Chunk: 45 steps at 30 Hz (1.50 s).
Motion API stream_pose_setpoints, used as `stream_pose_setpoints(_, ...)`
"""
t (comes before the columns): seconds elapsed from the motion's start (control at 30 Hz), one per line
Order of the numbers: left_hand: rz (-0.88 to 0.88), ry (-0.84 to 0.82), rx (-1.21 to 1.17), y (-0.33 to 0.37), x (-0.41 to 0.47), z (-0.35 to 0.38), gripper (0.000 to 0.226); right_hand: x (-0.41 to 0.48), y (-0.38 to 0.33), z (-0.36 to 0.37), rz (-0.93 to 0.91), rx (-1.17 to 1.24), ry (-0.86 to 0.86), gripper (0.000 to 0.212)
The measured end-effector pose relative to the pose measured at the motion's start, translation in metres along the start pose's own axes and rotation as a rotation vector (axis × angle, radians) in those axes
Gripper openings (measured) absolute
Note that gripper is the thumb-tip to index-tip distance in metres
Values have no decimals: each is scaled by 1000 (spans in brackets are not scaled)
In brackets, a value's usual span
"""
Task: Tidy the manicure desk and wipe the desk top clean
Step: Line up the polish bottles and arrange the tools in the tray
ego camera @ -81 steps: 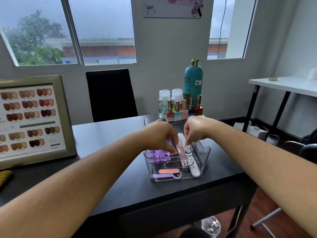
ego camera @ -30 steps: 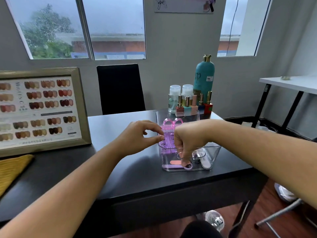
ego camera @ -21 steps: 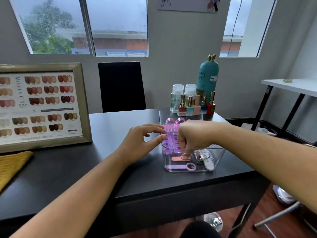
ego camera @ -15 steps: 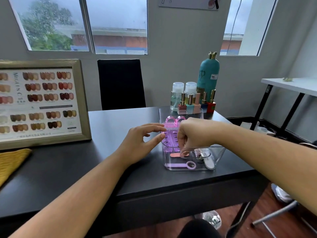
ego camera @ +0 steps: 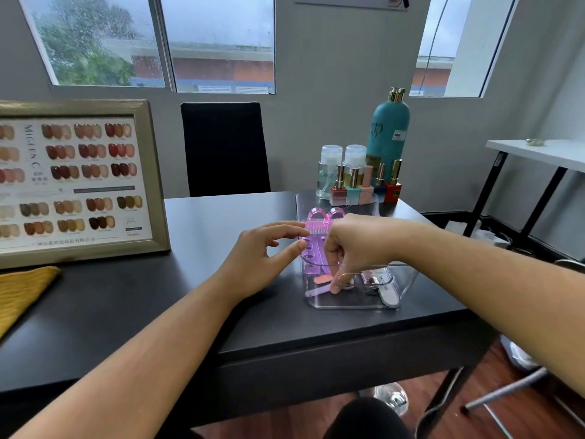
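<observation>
Clear organiser (ego camera: 408, 280): centre-right of frame, on black desk (ego camera: 158, 296).
Right hand (ego camera: 354, 245): reaching inside, fingers curled, touching lilac tool (ego camera: 316, 292).
Left hand (ego camera: 262, 258): loosely open, at organiser's left wall.

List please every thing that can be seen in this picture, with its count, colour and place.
desk: one, black, centre
clear box: one, see-through, right part of desk
nail brush: one, pink, standing at the box's far end
toe separator: one, purple, inside the box
nail file: one, white, inside the box, right side
colour chart: one, gold frame, left on desk
cloth: one, yellow, left edge of desk
tall bottle: one, teal, far right corner
pump bottles: two, clear, beside the tall bottle
polish bottles: about five, mixed colours, in a row
chair: one, black, behind desk
side table: one, white, far right
left hand: open, at the box's left wall
right hand: fingers reaching into the box
</observation>
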<state>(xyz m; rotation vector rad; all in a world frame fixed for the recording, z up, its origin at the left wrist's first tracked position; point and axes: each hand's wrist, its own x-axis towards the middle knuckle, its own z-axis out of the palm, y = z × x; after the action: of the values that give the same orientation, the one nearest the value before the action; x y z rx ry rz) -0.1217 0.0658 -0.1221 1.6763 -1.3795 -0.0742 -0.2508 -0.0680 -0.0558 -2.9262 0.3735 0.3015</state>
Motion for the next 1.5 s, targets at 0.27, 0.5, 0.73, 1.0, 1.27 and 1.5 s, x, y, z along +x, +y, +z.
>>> stream_pose_setpoints(0.27, -3, 3, -15, -1, 0, 0, 23, 2, -3, -2, -36, 6, 16, 17)
stream_pose_setpoints(0.5, -4, 3, -20, 0, -1, 0, 21, 4, -6, -4, -84, -65, 70, 10)
stream_pose_setpoints(0.73, -8, 12, -32, 0, -1, 0, 21, 11, -16, -2, -55, -108, 27, 11)
stream_pose_setpoints(1.0, -6, 9, -21, 2, -2, 0, 22, 13, -24, -2, -30, -111, 13, 20)
stream_pose_setpoints(1.27, -10, 4, -19, 3, -3, 0, 24, 11, -15, -5, -18, -57, 49, 18)
stream_pose_setpoints(1.5, -4, 6, -12, 3, -3, 0, 25, -2, 1, -10, -25, 12, -36, 21)
